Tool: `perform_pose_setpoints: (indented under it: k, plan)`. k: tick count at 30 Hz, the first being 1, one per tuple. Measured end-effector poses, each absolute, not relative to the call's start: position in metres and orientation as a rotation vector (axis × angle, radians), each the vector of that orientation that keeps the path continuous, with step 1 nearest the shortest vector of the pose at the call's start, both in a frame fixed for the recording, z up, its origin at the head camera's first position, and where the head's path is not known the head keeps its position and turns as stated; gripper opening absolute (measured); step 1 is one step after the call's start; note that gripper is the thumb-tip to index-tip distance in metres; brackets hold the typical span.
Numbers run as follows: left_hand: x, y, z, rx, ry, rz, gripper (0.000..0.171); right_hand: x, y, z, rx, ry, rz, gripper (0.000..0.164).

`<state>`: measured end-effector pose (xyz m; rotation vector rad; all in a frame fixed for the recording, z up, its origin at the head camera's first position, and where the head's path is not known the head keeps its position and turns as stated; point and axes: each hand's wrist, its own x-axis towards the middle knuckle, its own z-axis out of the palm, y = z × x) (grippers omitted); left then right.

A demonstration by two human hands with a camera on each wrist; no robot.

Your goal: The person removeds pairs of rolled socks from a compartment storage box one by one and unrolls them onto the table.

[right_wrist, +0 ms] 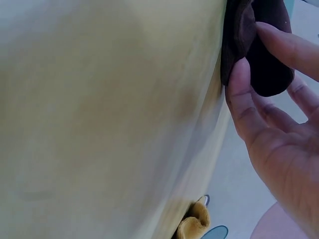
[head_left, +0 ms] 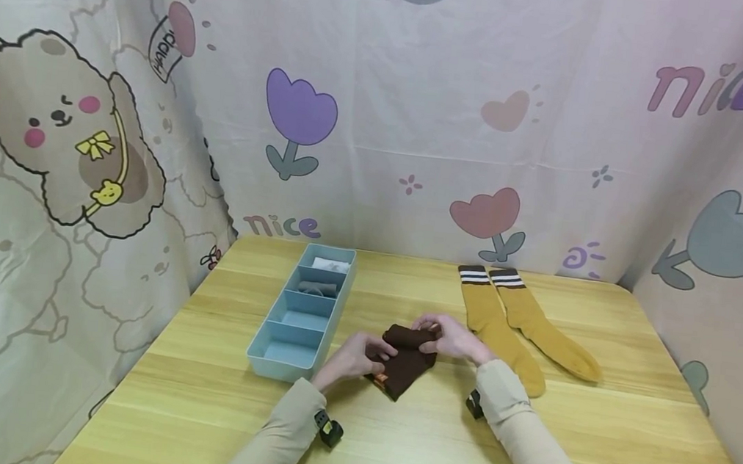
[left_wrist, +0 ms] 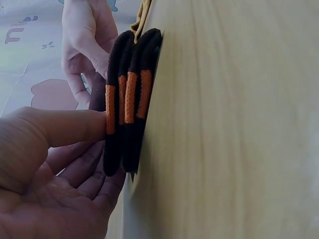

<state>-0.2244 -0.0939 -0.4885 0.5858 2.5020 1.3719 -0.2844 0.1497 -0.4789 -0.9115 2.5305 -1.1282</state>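
A pair of dark brown socks (head_left: pixel 407 374) lies stacked on the table, its far end rolled into a thick fold. My left hand (head_left: pixel 355 357) grips the left side of the pair. In the left wrist view the layered cuffs (left_wrist: pixel 130 99) show orange bands, with a fingertip against one of them. At the right end of the roll, my right hand (head_left: pixel 458 339) pinches the fabric. The right wrist view shows the brown roll (right_wrist: pixel 269 64) between the thumb and fingers.
Left of the hands stands a light blue divided box (head_left: pixel 296 373); its far compartments hold a white folded item (head_left: pixel 331 265) and a grey rolled item (head_left: pixel 317 288). Two mustard socks (head_left: pixel 492 324) with striped cuffs lie flat on the right. A printed curtain (head_left: pixel 405 154) hangs behind the wooden table (head_left: pixel 392 455).
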Motion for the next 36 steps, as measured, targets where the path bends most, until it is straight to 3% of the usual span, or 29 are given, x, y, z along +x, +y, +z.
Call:
perform_pose_setpoints:
  k: [18,29,36]
  plan:
    - [-0.226,-0.096,-0.491,0.567,2.457,1.411,0.036,-0.288,0.147,-0.479,-0.817,2.651,-1.073,0.021]
    - [-0.226,-0.097,-0.492,0.572,2.454,1.410,0.035,-0.291,0.141,-0.477,-0.740,2.779,-1.060,0.022]
    - [-0.225,-0.097,-0.492,0.563,2.462,1.405,0.035,-0.290,0.135,-0.474,-0.764,2.948,-0.976,0.011]
